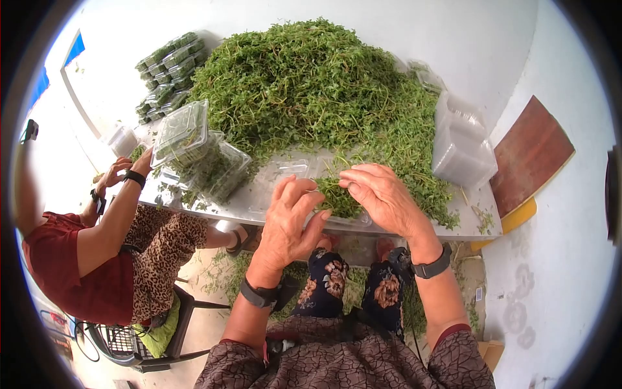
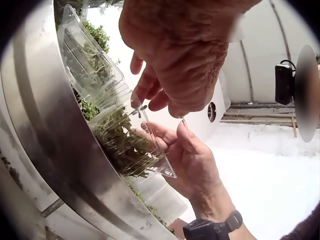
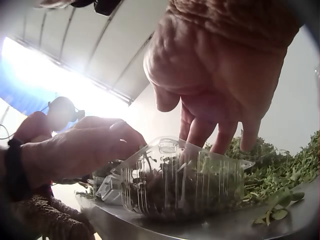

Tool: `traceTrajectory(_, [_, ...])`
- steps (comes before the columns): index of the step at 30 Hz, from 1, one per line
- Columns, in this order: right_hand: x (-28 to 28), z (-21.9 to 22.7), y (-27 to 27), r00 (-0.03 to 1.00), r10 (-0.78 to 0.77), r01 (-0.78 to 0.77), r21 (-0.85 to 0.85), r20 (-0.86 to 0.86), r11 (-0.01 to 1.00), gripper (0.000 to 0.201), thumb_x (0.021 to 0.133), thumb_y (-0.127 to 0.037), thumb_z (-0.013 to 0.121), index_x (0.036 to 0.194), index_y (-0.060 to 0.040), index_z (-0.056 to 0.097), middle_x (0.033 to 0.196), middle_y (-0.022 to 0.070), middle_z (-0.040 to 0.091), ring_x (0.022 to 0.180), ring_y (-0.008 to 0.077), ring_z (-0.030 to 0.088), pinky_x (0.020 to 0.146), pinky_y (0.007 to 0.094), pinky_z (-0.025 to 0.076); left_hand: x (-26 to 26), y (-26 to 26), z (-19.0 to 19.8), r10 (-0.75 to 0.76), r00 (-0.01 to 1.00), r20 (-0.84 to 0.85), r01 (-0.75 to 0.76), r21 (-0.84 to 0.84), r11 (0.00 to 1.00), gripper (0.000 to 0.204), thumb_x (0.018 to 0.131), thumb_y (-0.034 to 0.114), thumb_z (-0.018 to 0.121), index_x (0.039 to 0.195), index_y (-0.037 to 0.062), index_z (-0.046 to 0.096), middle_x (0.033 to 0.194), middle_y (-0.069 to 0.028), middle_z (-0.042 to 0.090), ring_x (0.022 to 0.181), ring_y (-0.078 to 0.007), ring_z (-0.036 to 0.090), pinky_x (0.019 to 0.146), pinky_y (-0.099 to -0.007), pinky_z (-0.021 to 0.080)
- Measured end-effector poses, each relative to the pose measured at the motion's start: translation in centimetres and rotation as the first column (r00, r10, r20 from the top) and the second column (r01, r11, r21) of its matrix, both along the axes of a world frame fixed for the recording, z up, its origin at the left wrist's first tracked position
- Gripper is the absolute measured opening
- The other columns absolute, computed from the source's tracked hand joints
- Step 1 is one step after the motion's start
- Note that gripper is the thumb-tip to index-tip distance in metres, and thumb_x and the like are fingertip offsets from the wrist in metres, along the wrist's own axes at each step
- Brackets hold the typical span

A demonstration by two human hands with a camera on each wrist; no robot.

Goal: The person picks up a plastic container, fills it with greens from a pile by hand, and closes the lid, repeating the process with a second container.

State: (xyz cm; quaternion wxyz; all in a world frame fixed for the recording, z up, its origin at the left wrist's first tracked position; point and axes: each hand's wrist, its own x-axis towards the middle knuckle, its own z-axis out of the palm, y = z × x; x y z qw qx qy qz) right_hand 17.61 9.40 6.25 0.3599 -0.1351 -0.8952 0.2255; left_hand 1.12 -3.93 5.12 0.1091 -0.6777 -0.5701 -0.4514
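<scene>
A clear plastic box [image 3: 180, 192] with green sprigs [image 2: 120, 137] in it lies at the table's near edge, its lid [image 2: 87, 60] folded back. Over one side of the box is the left hand [image 1: 288, 217], fingers bent and spread from the thumb, fingertips at the rim in the right wrist view. From the other side the right hand [image 1: 389, 201] reaches down, its fairly straight fingers [image 3: 200, 131] among the sprigs inside the rim. The walls and leaves partly hide both hands' fingertips.
A large heap of greens [image 1: 304, 84] covers the table's back. Stacked empty boxes [image 1: 463, 146] stand right; filled boxes [image 1: 223, 172] stand left, with more stacked [image 1: 172, 68] behind. Another person [image 1: 97, 259] sits at the left, hands at the table. A brown board [image 1: 532, 155] leans right.
</scene>
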Motion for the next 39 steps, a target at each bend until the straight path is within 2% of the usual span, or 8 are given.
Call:
traceTrajectory(5, [-0.8, -0.2, 0.0, 0.998, 0.036, -0.034, -0.034, 0.053, 0.999, 0.033, 0.095, -0.028, 0.051, 0.109, -0.001, 0.064, 0.109, 0.0166, 0.064, 0.106, 0.0325, 0.056, 0.096, 0.0433, 0.039, 0.3, 1.0, -0.4, -0.019, 0.974, -0.228, -0.006, -0.108, 0.994, 0.026, 0.086, 0.025, 0.06, 0.101, 0.0043, 0.065, 0.1, -0.0083, 0.062, 0.104, -0.0255, 0.056, 0.108, -0.0529, 0.024])
traceTrajectory(11, [-1.6, -0.1, 0.3, 0.95, -0.022, -0.058, 0.245, 0.312, 0.968, 0.036, 0.097, -0.03, 0.043, 0.102, -0.0025, 0.066, 0.11, 0.0126, 0.065, 0.111, 0.0302, 0.056, 0.104, 0.0534, 0.033, 0.6, 1.4, -1.2, -0.051, 0.977, -0.209, 0.017, -0.161, 0.987, 0.029, 0.092, 0.029, 0.055, 0.081, 0.0055, 0.067, 0.08, -0.007, 0.064, 0.093, -0.024, 0.059, 0.109, -0.0552, 0.023])
traceTrajectory(15, [-2.5, -1.4, 1.6, 0.924, -0.104, 0.009, 0.252, 0.368, 0.968, 0.035, 0.097, -0.031, 0.043, 0.103, -0.0041, 0.065, 0.111, 0.0113, 0.065, 0.116, 0.0288, 0.053, 0.106, 0.0569, 0.029, 0.7, 1.4, -1.0, -0.071, 0.98, -0.185, 0.037, -0.18, 0.983, 0.031, 0.092, 0.029, 0.054, 0.074, 0.0067, 0.066, 0.069, -0.0065, 0.062, 0.085, -0.0243, 0.059, 0.109, -0.0555, 0.023])
traceTrajectory(17, [-2.9, -1.6, 1.9, 0.91, -0.138, 0.055, 0.216, 0.392, 0.975, 0.038, 0.097, -0.034, 0.042, 0.104, -0.0045, 0.065, 0.115, 0.0106, 0.064, 0.118, 0.0293, 0.051, 0.107, 0.057, 0.027, 0.6, 1.1, -0.4, -0.078, 0.973, -0.215, 0.018, -0.267, 0.963, 0.032, 0.094, 0.03, 0.051, 0.08, 0.0057, 0.067, 0.077, -0.0073, 0.065, 0.09, -0.025, 0.06, 0.11, -0.0551, 0.022])
traceTrajectory(22, [-2.4, -0.6, 1.5, 0.937, -0.089, 0.034, 0.165, 0.339, 0.986, 0.042, 0.098, -0.037, 0.041, 0.109, -0.0044, 0.065, 0.119, 0.0123, 0.062, 0.117, 0.028, 0.051, 0.108, 0.052, 0.027, 0.6, 1.1, -0.1, -0.095, 0.967, -0.237, -0.004, -0.386, 0.922, 0.034, 0.096, 0.03, 0.048, 0.086, 0.0045, 0.068, 0.085, -0.009, 0.067, 0.095, -0.0266, 0.062, 0.112, -0.054, 0.02])
traceTrajectory(27, [-0.1, 1.8, 1.2, 0.989, -0.05, 0.047, 0.029, 0.141, 0.998, 0.039, 0.097, -0.034, 0.045, 0.112, -0.0037, 0.064, 0.117, 0.0141, 0.063, 0.111, 0.026, 0.055, 0.104, 0.0447, 0.033, 0.5, 0.8, -0.3, -0.143, 0.99, -0.021, 0.133, -0.251, 0.959, 0.031, 0.095, 0.027, 0.049, 0.089, 0.0034, 0.068, 0.094, -0.0108, 0.068, 0.102, -0.0267, 0.061, 0.114, -0.053, 0.019])
traceTrajectory(29, [1.2, 3.1, 0.7, 0.998, 0.031, -0.023, -0.143, 0.05, 0.989, 0.034, 0.096, -0.03, 0.05, 0.11, -0.003, 0.065, 0.112, 0.0143, 0.064, 0.106, 0.0272, 0.057, 0.101, 0.0427, 0.035, 0.3, 0.7, -0.4, -0.128, 0.992, -0.016, 0.122, -0.199, 0.972, 0.029, 0.095, 0.026, 0.049, 0.091, 0.0037, 0.068, 0.097, -0.0104, 0.068, 0.104, -0.0268, 0.061, 0.113, -0.0529, 0.019])
traceTrajectory(39, [0.7, -1.4, -2.0, 0.999, -0.032, 0.031, 0.127, 0.011, 0.991, 0.029, 0.093, -0.027, 0.056, 0.103, -0.001, 0.064, 0.096, 0.0124, 0.066, 0.101, 0.0291, 0.057, 0.104, 0.0501, 0.03, -0.4, 1.9, -0.8, -0.08, 0.996, -0.049, 0.071, -0.172, 0.983, 0.026, 0.093, 0.022, 0.051, 0.091, 0.0023, 0.068, 0.099, -0.0099, 0.066, 0.107, -0.0276, 0.057, 0.113, -0.0529, 0.02])
